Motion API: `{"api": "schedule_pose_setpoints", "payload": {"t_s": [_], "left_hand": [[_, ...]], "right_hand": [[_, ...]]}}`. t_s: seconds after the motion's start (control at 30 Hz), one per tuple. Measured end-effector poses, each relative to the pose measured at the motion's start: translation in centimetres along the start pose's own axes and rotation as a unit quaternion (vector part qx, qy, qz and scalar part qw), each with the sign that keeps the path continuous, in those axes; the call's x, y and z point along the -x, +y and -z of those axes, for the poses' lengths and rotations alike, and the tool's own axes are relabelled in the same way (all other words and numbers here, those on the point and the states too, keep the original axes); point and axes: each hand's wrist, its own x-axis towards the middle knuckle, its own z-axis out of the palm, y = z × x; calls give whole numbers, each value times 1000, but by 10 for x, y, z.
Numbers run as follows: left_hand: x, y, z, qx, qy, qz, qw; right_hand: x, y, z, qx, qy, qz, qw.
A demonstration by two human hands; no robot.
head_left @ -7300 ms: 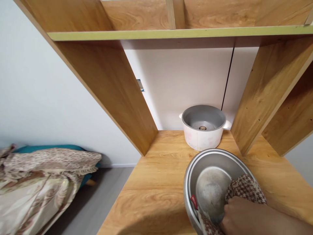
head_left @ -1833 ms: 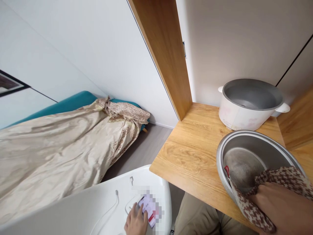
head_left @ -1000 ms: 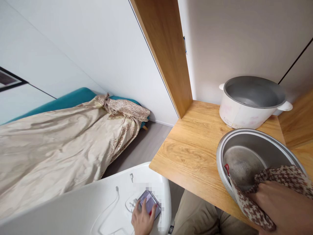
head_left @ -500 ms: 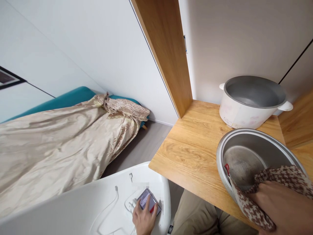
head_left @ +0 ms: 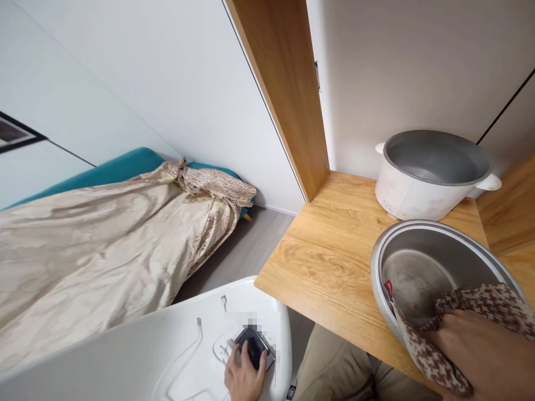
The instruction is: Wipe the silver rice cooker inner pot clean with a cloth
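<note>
Two hands busy: right hand fingers bunched on checked cloth inside steel bowl at worktop front right edge; left hand fingers curled over dark phone on white table. White pot behind bowl.

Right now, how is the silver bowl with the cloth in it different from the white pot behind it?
The metal bowl is bare silver all over; the white pot is white outside and grey inside. The bowl has no handles; the pot has side handles. The bowl is tipped, and the right hand presses a checked cloth into it; the pot stands level, untouched. Both sit on the wooden counter.
</note>
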Motion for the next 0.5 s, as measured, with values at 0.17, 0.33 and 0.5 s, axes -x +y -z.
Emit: {"api": "schedule_pose_setpoints", "payload": {"t_s": [0.17, 0.33, 0.5], "left_hand": [[1, -4, -2, 17, 2, 27, 999], [3, -10, -4, 33, 11, 37, 999], [12, -16, -8, 21, 19, -8, 1000]], "right_hand": [[0, -3, 1, -1, -1, 2, 1000], [0, -1, -2, 10, 4, 14, 1000], [1, 2, -4, 8, 4, 9, 1000]]}}
